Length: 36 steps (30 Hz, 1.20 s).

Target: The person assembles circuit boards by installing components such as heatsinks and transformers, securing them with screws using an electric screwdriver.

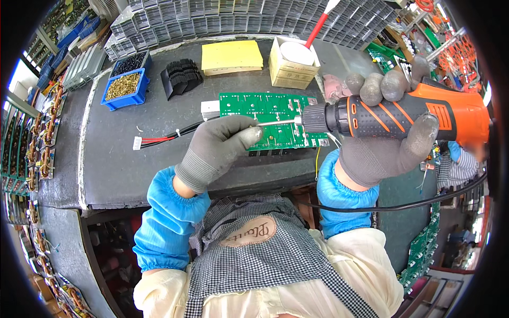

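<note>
My right hand (pixel 371 153), in a grey glove, is wrapped round an orange and black electric screwdriver (pixel 392 115) held level, its nose toward the left. From its black collar a thin metal bit (pixel 278 122) reaches to my left hand (pixel 217 146). The gloved thumb and forefinger of that hand pinch the bit's end; whether a screw is between them is hidden. Under the bit lies a green circuit board (pixel 268 103) with solder spots on its upturned face. Red and black wires (pixel 172 137) run left from the board to a white connector (pixel 137 143).
A blue bin (pixel 123 90) of brass-coloured small parts stands left, near black pieces (pixel 181 77). Yellow sheets (pixel 231 56) and a box with a white tub (pixel 294 61) stand farther back, before stacked grey cases (pixel 238 21). A black cable (pixel 403 208) crosses my right sleeve.
</note>
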Each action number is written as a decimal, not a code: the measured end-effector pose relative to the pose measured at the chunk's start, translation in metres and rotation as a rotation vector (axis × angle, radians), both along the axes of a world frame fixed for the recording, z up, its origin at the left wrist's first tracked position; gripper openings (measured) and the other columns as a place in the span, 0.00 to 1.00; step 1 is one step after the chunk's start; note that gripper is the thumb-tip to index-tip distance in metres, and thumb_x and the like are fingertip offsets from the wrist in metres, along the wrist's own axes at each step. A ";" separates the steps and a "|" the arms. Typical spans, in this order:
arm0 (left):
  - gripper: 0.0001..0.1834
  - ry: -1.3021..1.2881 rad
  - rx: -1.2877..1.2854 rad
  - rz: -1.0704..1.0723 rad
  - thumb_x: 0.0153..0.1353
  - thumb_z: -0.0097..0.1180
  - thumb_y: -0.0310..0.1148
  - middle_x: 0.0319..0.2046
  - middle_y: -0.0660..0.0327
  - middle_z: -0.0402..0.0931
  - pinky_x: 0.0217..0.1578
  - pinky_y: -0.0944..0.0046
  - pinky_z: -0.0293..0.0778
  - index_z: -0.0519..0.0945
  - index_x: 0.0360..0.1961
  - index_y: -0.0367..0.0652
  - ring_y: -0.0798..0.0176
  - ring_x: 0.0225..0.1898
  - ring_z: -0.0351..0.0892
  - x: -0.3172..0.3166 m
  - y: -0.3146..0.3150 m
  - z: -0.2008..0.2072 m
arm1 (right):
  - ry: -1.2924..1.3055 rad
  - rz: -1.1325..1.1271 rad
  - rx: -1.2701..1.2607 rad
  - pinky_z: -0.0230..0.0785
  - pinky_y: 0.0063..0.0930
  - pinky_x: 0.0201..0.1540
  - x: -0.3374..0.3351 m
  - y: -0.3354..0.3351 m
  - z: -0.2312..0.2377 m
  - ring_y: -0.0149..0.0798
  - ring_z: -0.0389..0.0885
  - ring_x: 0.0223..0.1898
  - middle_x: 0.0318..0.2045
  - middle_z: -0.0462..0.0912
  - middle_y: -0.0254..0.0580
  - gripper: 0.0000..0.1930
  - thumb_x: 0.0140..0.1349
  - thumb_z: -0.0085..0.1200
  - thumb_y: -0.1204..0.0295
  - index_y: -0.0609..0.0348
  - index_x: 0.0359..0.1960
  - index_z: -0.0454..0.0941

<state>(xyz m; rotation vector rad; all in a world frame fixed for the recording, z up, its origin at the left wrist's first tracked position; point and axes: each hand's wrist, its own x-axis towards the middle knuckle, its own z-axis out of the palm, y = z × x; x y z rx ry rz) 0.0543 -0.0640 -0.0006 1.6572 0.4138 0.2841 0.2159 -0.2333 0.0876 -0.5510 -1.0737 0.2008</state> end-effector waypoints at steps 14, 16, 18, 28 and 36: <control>0.12 -0.227 0.384 -0.023 0.59 0.72 0.33 0.31 0.58 0.84 0.33 0.64 0.78 0.88 0.40 0.39 0.66 0.31 0.83 -0.003 -0.010 -0.010 | 0.145 0.008 -0.014 0.75 0.47 0.55 -0.005 -0.010 -0.006 0.39 0.79 0.40 0.40 0.77 0.40 0.36 0.68 0.57 0.52 0.63 0.69 0.63; 0.15 -0.247 0.378 -0.004 0.58 0.73 0.33 0.30 0.59 0.83 0.33 0.65 0.77 0.87 0.45 0.39 0.68 0.30 0.81 -0.001 -0.011 -0.015 | 0.180 -0.035 -0.026 0.75 0.47 0.53 -0.007 -0.009 -0.005 0.39 0.80 0.40 0.40 0.78 0.41 0.34 0.68 0.57 0.52 0.63 0.67 0.64; 0.20 -0.265 0.370 0.014 0.56 0.74 0.32 0.29 0.60 0.81 0.32 0.67 0.76 0.86 0.49 0.39 0.69 0.29 0.80 -0.002 -0.011 -0.016 | 0.200 -0.126 -0.017 0.75 0.48 0.52 -0.007 -0.007 -0.007 0.39 0.80 0.39 0.39 0.78 0.41 0.34 0.67 0.57 0.53 0.62 0.67 0.64; 0.37 0.073 0.762 0.070 0.44 0.79 0.38 0.28 0.58 0.77 0.30 0.61 0.75 0.83 0.58 0.47 0.63 0.25 0.77 -0.038 0.026 -0.016 | 0.059 -0.181 -0.198 0.75 0.54 0.52 -0.006 0.014 -0.027 0.40 0.81 0.38 0.39 0.79 0.42 0.34 0.69 0.51 0.55 0.62 0.70 0.60; 0.31 0.064 0.851 0.039 0.49 0.76 0.40 0.31 0.54 0.81 0.32 0.58 0.78 0.84 0.57 0.47 0.56 0.30 0.83 -0.038 0.031 -0.017 | 0.012 -0.103 -0.243 0.77 0.55 0.52 -0.006 0.026 -0.029 0.42 0.82 0.40 0.40 0.79 0.45 0.37 0.69 0.53 0.56 0.62 0.73 0.55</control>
